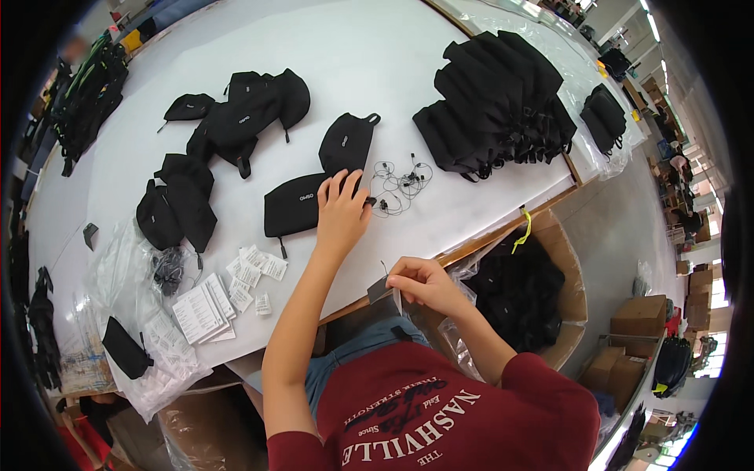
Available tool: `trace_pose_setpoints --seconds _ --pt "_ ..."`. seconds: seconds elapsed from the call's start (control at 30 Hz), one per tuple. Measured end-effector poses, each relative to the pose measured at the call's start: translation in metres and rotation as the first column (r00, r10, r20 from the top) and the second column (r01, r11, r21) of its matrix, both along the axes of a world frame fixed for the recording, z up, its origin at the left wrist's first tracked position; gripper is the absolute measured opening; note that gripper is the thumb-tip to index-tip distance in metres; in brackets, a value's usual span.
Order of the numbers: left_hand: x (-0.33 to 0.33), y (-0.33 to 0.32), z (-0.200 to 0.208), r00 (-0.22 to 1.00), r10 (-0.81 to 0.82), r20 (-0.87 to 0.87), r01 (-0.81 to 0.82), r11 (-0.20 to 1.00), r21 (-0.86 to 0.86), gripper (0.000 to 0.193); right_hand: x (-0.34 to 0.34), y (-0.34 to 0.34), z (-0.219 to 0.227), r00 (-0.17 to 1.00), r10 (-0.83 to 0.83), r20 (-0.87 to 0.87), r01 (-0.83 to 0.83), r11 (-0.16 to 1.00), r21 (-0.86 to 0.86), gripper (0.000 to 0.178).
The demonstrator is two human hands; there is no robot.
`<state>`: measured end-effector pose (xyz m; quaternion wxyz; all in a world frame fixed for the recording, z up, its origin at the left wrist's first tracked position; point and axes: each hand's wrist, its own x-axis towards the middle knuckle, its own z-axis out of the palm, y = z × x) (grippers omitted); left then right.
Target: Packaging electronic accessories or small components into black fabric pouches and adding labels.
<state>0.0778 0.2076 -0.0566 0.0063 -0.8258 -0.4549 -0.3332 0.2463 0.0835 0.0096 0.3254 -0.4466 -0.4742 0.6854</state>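
White table (353,78) all around the left grip (342,216), spread loosely over a black pouch (292,206), can't tell if actually clamped. Right grip (424,282) pinched on a dark tag (378,290), by the table edge. Big open carton (571,263) just right of that, then grey floor (616,235), brown boxes (639,316) farther off.

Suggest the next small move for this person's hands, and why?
Perhaps bring the right hand toward the black pouch: it pinches a dark tag with a thin cord near the table's edge, apart from the pouch, while the left hand is at that pouch.
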Motion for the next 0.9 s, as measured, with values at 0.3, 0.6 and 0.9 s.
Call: trace_pose_setpoints --seconds 0.3,0.6,0.9 --pt "-0.053 -0.121 0.041 0.939 0.132 0.319 -0.080 0.982 -0.170 0.025 -0.036 0.020 -0.001 0.997 -0.023 0.068 0.014 0.993 0.120 0.013" --pt "-0.063 -0.162 0.043 0.516 0.473 0.714 0.022 0.826 -0.563 0.012 -0.068 0.008 0.005 0.910 0.035 0.413 -0.200 0.911 0.362 0.009" --pt "-0.067 -0.170 0.051 0.618 0.500 0.607 -0.103 0.816 -0.568 0.015 -0.068 0.009 0.003 0.839 -0.044 0.542 -0.387 0.653 0.651 0.009"
